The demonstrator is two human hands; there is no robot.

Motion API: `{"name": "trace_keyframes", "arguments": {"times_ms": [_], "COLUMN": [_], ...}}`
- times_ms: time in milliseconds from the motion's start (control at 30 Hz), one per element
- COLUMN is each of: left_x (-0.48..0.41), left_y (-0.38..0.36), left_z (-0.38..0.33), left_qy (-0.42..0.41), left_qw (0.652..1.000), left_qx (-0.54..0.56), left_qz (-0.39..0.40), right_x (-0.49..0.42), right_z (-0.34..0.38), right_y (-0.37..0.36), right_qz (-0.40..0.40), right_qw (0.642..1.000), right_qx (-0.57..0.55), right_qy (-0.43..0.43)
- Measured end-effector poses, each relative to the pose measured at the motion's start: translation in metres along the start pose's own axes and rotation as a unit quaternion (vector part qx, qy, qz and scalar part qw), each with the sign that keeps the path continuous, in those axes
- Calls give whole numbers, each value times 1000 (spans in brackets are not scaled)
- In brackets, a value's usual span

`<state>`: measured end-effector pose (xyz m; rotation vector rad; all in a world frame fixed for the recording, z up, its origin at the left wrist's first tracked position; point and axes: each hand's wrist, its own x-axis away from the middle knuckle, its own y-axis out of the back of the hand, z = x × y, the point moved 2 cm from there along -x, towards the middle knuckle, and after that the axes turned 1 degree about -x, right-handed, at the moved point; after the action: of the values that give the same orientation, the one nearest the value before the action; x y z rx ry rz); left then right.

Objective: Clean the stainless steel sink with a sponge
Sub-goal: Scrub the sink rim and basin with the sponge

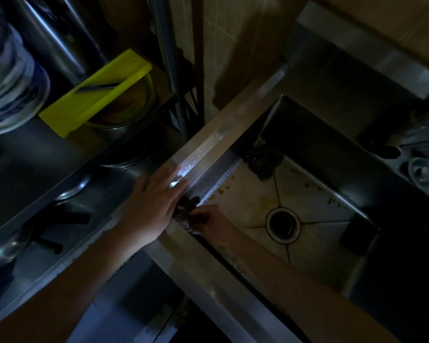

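Head view, very dim light. The rectangular stainless steel sink [216, 142] lies right of centre, with its round drain hole [282, 225] in a pale, stained floor.

The left hand [156, 201] lies flat on the sink's left rim, fingers straight and together, holding nothing; it looks like a brace.

The right hand [209, 219] is down inside the basin, fingers curled round a dark sponge [187, 205]. The sponge is pressed to the left wall just under the rim, touching the left hand's fingertips' side of the ledge. Its shape is hard to make out.

Key relation: the wall runs lengthwise away from the person. The unwiped stretch lies ahead of the right fingers, toward the far corner, so the right hand is the nearer one. The likely stroke follows the wall's long axis.

In the way along that line: small brown food bits [219, 191] at the wall's foot, and a dark matted clump [263, 160] in the far corner.

Around: a dark rectangular block [357, 237] at the basin's right side, identity unclear. On the shelf left of the sink sit a yellow-green plastic slicer [94, 95], stacked blue-and-white bowls [10, 78] and a metal ladle [5, 246].
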<state>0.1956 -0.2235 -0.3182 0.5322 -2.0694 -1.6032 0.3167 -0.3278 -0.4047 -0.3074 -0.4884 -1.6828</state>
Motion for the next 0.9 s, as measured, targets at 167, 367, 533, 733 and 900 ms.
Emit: {"name": "trace_keyframes", "arguments": {"times_ms": [167, 367, 533, 733, 900], "left_x": [15, 37, 43, 38, 35], "left_y": [4, -11, -28, -26, -27], "left_z": [-10, -41, -55, -74, -91], "left_qy": [-12, -57, -51, -82, -111], "left_qw": [1000, 998, 992, 991, 990], "left_qx": [4, 13, 84, 83, 74], "left_qz": [4, 25, 74, 64, 53], "right_x": [16, 62, 122, 187, 229], "right_z": [4, -47, -80, -126, -156], "right_y": [12, 36, 61, 92, 116], "right_qz": [59, 60, 63, 56, 39], "right_qw": [991, 981, 982, 966, 952], "right_qx": [118, 172, 146, 204, 183], "right_qy": [4, -72, -102, -150, -243]}}
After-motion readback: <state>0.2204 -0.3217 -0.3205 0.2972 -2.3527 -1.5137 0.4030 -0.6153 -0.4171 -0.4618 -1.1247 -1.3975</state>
